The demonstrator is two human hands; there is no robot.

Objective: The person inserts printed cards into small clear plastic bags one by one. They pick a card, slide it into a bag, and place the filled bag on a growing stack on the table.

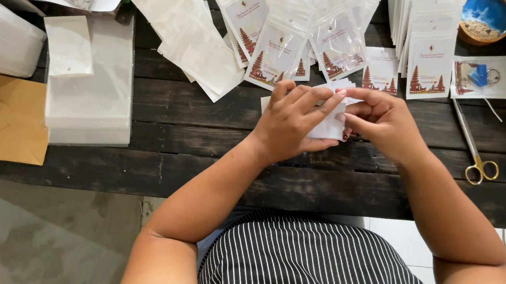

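Observation:
My left hand [293,121] and my right hand [382,121] meet over the dark wooden table [205,139], both gripping one small white pouch [329,128]. The left fingers fold over its top; the right fingers pinch its right edge, where a bit of red print shows. Most of the pouch is hidden by my fingers. Just beyond my hands lies a spread of similar clear pouches with white cards printed with red tower shapes [276,54].
A stack of plain plastic bags [92,94] and a brown envelope [2,118] lie at the left. At the right are card stacks [429,35], a blue-lined wooden bowl [484,16], a pouch with a blue item [483,77], and gold-handled scissors [476,150].

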